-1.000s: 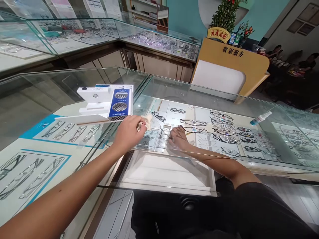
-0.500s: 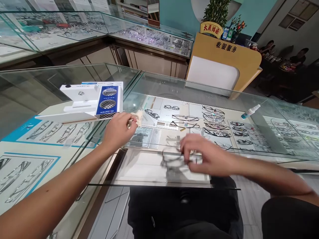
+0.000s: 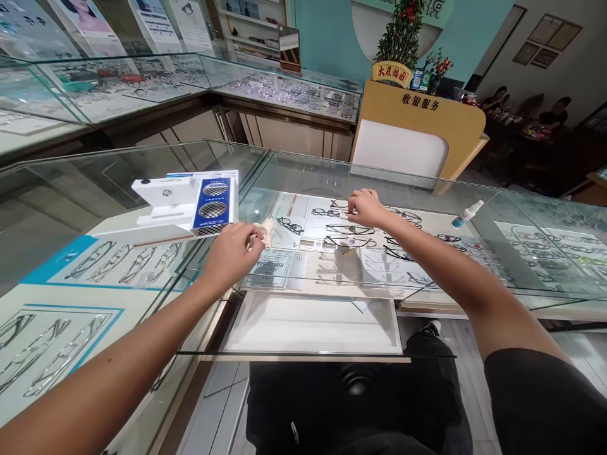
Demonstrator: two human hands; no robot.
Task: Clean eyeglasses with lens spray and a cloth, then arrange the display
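Observation:
My left hand [image 3: 233, 254] is closed around a crumpled cream cloth [image 3: 266, 232] on the glass counter, beside the blue and white box [image 3: 214, 205]. Farther out, my right hand [image 3: 367, 207] reaches over the glass with its fingers curled down by the rows of glasses. A pair of glasses [image 3: 344, 203] shows at its fingertips; whether the hand grips it I cannot tell. Closer to me lie two dark-rimmed pairs [image 3: 351, 242], and a round-lensed pair [image 3: 290, 225] is to their left.
An open white drawer [image 3: 313, 323] juts toward my lap below the counter's glass edge. A spray bottle [image 3: 467, 214] stands at the right. More framed glasses [image 3: 57, 341] lie in the left case. Two people sit far back at the right.
My right hand has moved forward from above the drawer to the far rows of glasses, and the blurred glasses near it are gone from over the drawer. My left hand stays at the cloth.

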